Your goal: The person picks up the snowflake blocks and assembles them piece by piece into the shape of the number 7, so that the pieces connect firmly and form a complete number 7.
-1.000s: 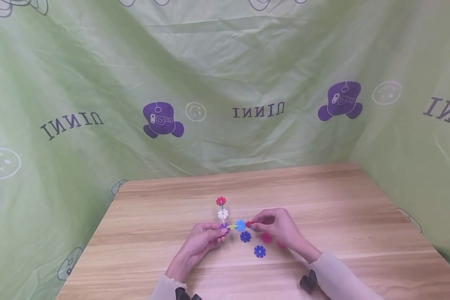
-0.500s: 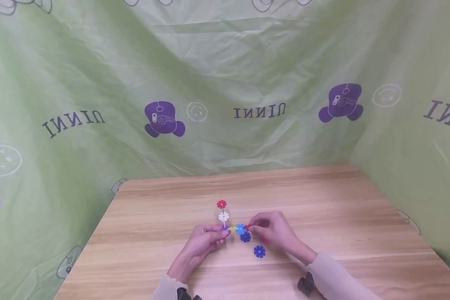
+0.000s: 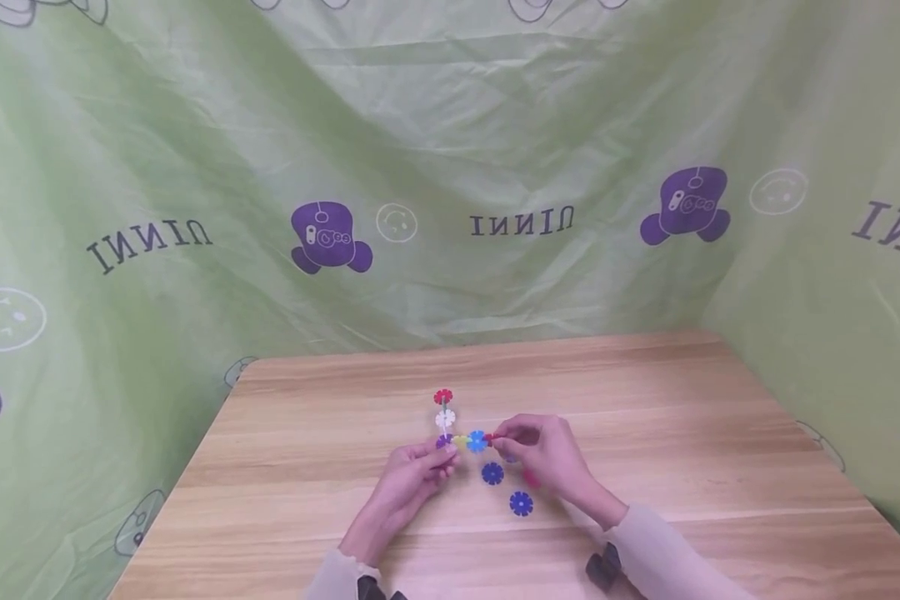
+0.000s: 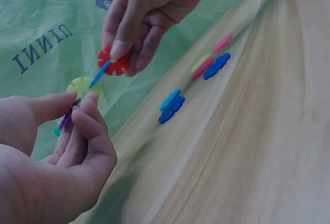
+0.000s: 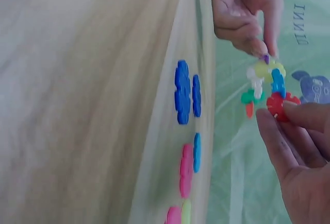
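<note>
A bent chain of notched plastic snowflake discs spans both hands above the table. My left hand (image 3: 408, 479) pinches its purple disc (image 3: 443, 441) between thumb and fingers. From there a white disc (image 3: 445, 418), a green disc (image 5: 251, 97) and a red end disc (image 3: 443, 397) run away from me. Toward the right come a yellow disc (image 4: 79, 87) and a light blue disc (image 3: 477, 441). At that side's end, my right hand (image 3: 551, 450) pinches another red disc (image 4: 121, 66), which meets the light blue one edge to edge. Fingertips cover part of the purple and red discs.
Two dark blue discs (image 3: 492, 473) lie on the wooden table (image 3: 307, 433) below the chain. Near the right hand lie pink discs (image 5: 185, 171), a light blue disc (image 5: 197, 152) and a yellow-green disc (image 5: 186, 212). Green printed cloth (image 3: 435, 150) hangs behind the table.
The chain dips slightly, then rises in the head view, both hands moving with it. My right hand has shifted a little left. Both grips stay on the discs; the loose dark blue discs stay put.
</note>
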A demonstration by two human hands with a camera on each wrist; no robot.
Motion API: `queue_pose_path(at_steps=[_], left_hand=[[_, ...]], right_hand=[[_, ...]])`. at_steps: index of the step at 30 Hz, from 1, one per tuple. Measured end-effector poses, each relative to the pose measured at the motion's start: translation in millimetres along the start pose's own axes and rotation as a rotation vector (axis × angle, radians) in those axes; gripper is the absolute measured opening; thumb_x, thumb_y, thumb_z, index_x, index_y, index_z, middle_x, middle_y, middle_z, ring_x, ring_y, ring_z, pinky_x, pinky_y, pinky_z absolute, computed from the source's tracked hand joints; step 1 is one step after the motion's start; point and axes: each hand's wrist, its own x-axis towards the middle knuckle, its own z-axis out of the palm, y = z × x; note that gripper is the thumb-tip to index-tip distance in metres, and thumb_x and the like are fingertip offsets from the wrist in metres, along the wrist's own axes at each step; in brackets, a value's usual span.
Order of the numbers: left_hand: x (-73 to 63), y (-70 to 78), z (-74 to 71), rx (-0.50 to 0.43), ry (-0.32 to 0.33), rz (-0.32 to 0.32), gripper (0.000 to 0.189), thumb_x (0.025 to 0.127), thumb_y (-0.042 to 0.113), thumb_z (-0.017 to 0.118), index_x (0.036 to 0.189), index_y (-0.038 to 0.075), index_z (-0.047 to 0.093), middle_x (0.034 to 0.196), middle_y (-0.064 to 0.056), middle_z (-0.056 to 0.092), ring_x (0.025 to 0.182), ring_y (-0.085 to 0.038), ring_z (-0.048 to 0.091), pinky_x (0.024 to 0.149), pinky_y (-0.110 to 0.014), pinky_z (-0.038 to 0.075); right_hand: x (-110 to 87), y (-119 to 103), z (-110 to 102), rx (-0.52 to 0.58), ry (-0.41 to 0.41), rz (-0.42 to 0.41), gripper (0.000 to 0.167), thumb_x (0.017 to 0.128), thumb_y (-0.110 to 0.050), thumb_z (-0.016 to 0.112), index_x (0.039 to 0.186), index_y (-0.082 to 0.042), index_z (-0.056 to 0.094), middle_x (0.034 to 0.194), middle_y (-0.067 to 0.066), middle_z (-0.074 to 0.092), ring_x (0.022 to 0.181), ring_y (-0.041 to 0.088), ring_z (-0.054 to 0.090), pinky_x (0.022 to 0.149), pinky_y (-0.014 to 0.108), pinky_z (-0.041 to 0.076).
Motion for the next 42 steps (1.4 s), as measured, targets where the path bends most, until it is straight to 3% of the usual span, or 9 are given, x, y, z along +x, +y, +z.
queue_pose_path(at_steps=[5, 9, 15, 19, 23, 30, 42], left_hand=[[2.2, -3.2, 8.6, -0.017, -0.018, 0.003, 0.037, 0.096, 0.02, 0.075, 0.123, -0.005, 0.069, 0.099, -0.004, 0.081, 0.085, -0.007, 0.07, 0.08, -0.019, 0.058], [4.0, -4.7, 12.0, -0.015, 0.012, 0.014, 0.034, 0.097, 0.019, 0.074, 0.124, -0.003, 0.07, 0.1, -0.004, 0.081, 0.085, -0.007, 0.07, 0.08, -0.019, 0.058], [3.7, -1.4, 9.8, 0.023, 0.095, 0.039, 0.034, 0.097, 0.02, 0.074, 0.122, -0.002, 0.071, 0.103, -0.005, 0.08, 0.087, -0.008, 0.069, 0.084, -0.02, 0.059], [3.2, 1.9, 5.4, 0.007, 0.121, 0.05, 0.035, 0.096, 0.022, 0.075, 0.122, -0.001, 0.072, 0.102, -0.003, 0.08, 0.087, -0.008, 0.069, 0.083, -0.02, 0.058], [2.0, 2.1, 1.7, -0.023, 0.131, 0.052, 0.036, 0.097, 0.02, 0.075, 0.125, -0.002, 0.07, 0.1, -0.001, 0.08, 0.087, -0.007, 0.069, 0.082, -0.02, 0.058], [2.7, -1.3, 0.2, -0.079, 0.139, 0.037, 0.032, 0.096, 0.018, 0.075, 0.122, 0.0, 0.071, 0.102, -0.003, 0.08, 0.086, -0.007, 0.069, 0.081, -0.019, 0.059], [5.3, -0.9, -0.8, -0.048, 0.13, 0.041, 0.037, 0.098, 0.019, 0.073, 0.127, -0.002, 0.067, 0.11, -0.007, 0.077, 0.092, -0.009, 0.068, 0.084, -0.018, 0.058]], right_hand=[[-1.2, -5, 11, -0.046, 0.038, -0.087, 0.012, 0.087, -0.008, 0.083, 0.097, -0.012, 0.081, 0.097, 0.007, 0.083, 0.084, 0.014, 0.079, 0.079, 0.022, 0.064], [-2.7, -4, 16, -0.096, 0.02, -0.106, 0.01, 0.087, -0.011, 0.084, 0.097, -0.013, 0.081, 0.096, 0.005, 0.083, 0.086, 0.015, 0.078, 0.081, 0.023, 0.064], [2.3, -3, 4, -0.125, -0.011, -0.06, 0.013, 0.089, -0.015, 0.083, 0.101, -0.011, 0.079, 0.098, 0.002, 0.081, 0.089, 0.014, 0.077, 0.083, 0.022, 0.063], [12.5, 1, -10, -0.142, -0.042, -0.045, 0.015, 0.089, -0.011, 0.082, 0.102, -0.004, 0.078, 0.099, 0.007, 0.081, 0.092, 0.021, 0.078, 0.083, 0.027, 0.065], [23.4, 8, -18, -0.202, -0.102, 0.014, 0.015, 0.088, -0.007, 0.082, 0.102, -0.004, 0.077, 0.1, 0.008, 0.08, 0.094, 0.023, 0.076, 0.084, 0.033, 0.065], [33.3, 22, -17, -0.322, -0.228, 0.08, 0.017, 0.083, -0.011, 0.088, 0.097, -0.008, 0.079, 0.092, 0.0, 0.078, 0.087, 0.014, 0.069, 0.086, 0.038, 0.062], [43.8, 25, -17, -0.37, -0.249, 0.142, 0.02, 0.079, -0.016, 0.092, 0.093, -0.01, 0.079, 0.087, -0.001, 0.076, 0.083, 0.013, 0.067, 0.082, 0.035, 0.061]])
